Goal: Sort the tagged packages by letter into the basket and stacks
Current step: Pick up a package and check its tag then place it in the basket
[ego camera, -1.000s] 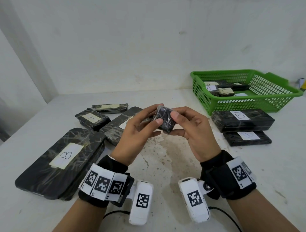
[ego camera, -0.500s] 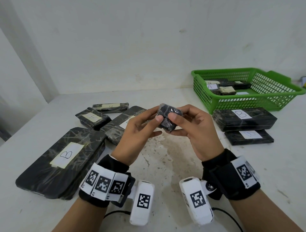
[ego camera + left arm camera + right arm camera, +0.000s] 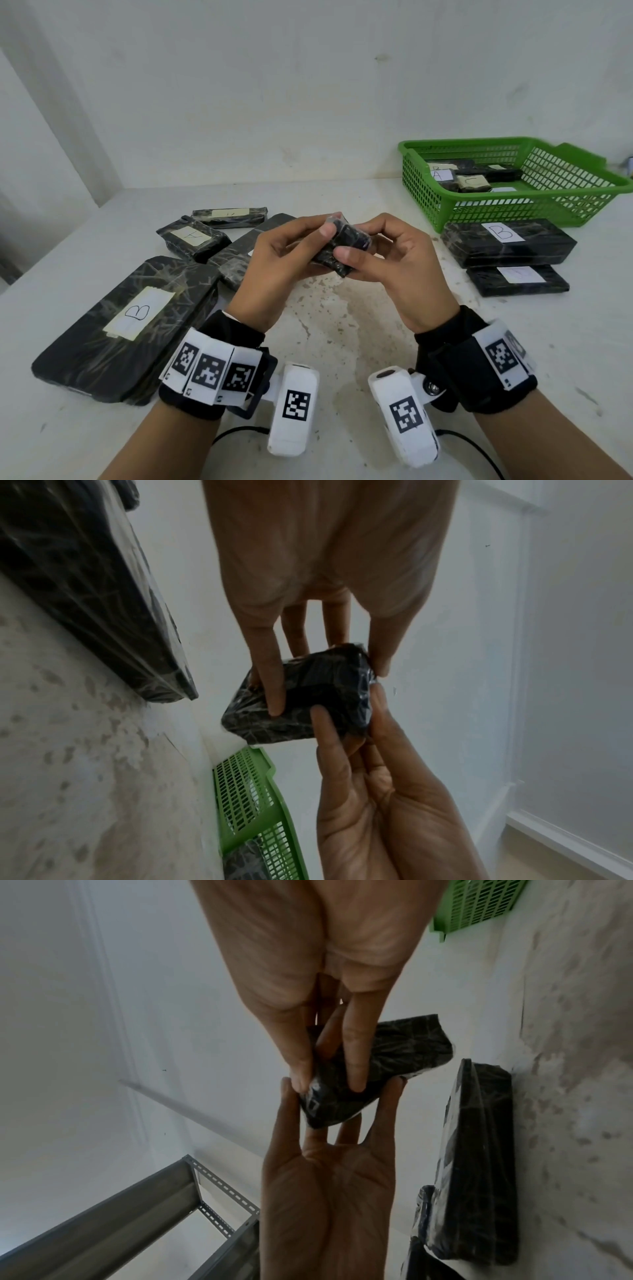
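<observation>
Both hands hold one small black wrapped package (image 3: pixel 337 245) above the table's (image 3: pixel 342 329) middle: left hand (image 3: pixel 274 263) and right hand (image 3: pixel 394 270) pinch it between fingertips (no label shows), green basket (image 3: pixel 445 209) far right
</observation>
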The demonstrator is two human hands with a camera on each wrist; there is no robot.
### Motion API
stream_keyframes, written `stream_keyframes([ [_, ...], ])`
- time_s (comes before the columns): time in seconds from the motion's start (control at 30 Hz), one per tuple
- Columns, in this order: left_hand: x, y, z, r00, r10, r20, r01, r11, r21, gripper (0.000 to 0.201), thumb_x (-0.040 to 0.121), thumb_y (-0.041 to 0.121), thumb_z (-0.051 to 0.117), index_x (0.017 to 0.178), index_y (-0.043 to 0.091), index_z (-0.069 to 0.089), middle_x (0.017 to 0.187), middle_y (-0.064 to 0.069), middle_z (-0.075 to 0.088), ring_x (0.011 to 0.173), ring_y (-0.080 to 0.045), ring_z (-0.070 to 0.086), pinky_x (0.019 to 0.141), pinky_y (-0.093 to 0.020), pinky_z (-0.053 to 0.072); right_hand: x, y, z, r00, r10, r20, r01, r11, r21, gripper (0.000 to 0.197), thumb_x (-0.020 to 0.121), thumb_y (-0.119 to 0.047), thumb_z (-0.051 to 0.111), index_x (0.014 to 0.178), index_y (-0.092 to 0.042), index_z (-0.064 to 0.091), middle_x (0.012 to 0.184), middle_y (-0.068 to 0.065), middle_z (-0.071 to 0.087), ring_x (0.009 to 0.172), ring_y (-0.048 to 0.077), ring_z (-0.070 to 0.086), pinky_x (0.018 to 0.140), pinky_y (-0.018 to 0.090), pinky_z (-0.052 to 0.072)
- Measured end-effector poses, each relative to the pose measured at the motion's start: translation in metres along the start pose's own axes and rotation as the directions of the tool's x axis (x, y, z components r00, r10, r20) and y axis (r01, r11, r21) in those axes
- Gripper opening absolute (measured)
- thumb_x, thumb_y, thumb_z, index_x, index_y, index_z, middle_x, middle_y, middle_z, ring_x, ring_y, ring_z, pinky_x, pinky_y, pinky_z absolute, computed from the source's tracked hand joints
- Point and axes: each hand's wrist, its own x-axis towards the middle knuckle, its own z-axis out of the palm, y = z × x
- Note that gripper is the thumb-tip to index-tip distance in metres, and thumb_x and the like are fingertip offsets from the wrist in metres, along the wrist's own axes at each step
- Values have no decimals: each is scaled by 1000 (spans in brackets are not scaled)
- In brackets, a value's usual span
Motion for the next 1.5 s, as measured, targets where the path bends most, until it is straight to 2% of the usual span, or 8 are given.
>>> stream_keyframes([
  [0.13, -1, -2, 3, 999, 21, -49, -20, 1000, 18, 35, 81, 25, 64, 109, 4, 70, 102, -2, 77, 97, -19, 73, 76, -34, 61, 1, 1, -3, 999, 29, 39, -27, 999, -43, 29, 66, -14, 83, 84, -8, 62, 88, 13, 62, 83, 27, 56, 65, 34, 59],
  [0.37, 0, -1, 0, 1000, -21, -21, 21, 1000, -9, 27, 83, 20, 73, 108, 9, 71, 104, -1, 76, 99, -18, 72, 79, -36, 61, 1, 5, -2, 999, 26, 39, -18, 985, -172, 39, 61, -21, 87, 89, -12, 62, 97, 8, 68, 81, 21, 61, 81, 61, 55],
  [0.63, 1, -3, -1, 1000, -14, -13, 14, 999, -40, 35, 81, 18, 74, 114, 8, 70, 105, -8, 74, 103, -24, 70, 84, -41, 60, 2, 3, -6, 998, 22, 58, -20, 999, -49, 22, 72, -20, 77, 82, -11, 60, 94, 11, 66, 89, 22, 65, 69, 39, 61],
  [0.8, 2, 1, -2, 1000, -13, -13, 11, 995, -102, 41, 78, 28, 72, 111, 5, 69, 107, -14, 66, 99, -25, 67, 79, -40, 58, 3, -6, -5, 997, 67, 41, -66, 997, -38, 26, 78, -33, 65, 87, -9, 65, 90, -10, 71, 84, 9, 68, 65, 31, 60],
  [1.03, 3, 0, -5, 997, -15, 75, 24, 992, -122, 43, 65, 21, 67, 106, 7, 62, 105, -16, 60, 90, -29, 56, 68, -30, 53, 12, -1, -12, 922, 348, -169, -336, 937, 98, 45, 89, -46, 59, 122, -17, 53, 123, 9, 56, 87, 17, 66, 59, 26, 56],
  [1.17, 1, 1, -4, 977, -51, 206, 73, 992, -100, 51, 59, 16, 62, 108, 12, 51, 96, 4, 69, 81, -19, 57, 66, -27, 47, 12, -1, -13, 930, 339, -139, -320, 937, 140, 48, 92, -26, 64, 135, -13, 48, 94, 3, 72, 71, 10, 69, 57, 25, 55],
  [1.33, 1, -1, -3, 984, -115, 134, 114, 993, 12, 52, 64, -3, 54, 113, 16, 51, 111, 5, 64, 102, -18, 62, 74, -33, 48, 12, -3, -17, 963, 213, -168, -208, 977, 51, 53, 88, -5, 68, 136, -16, 49, 107, 4, 69, 85, 9, 70, 70, 30, 59],
  [1.5, 1, -2, -7, 992, -109, 69, 98, 984, 147, 52, 73, 37, 72, 121, 23, 59, 134, -11, 56, 126, -28, 56, 110, -57, 39, 10, -3, -17, 992, 62, -110, -66, 997, -34, 57, 78, 5, 74, 126, -21, 59, 111, -2, 69, 96, 11, 66, 83, 27, 56],
])
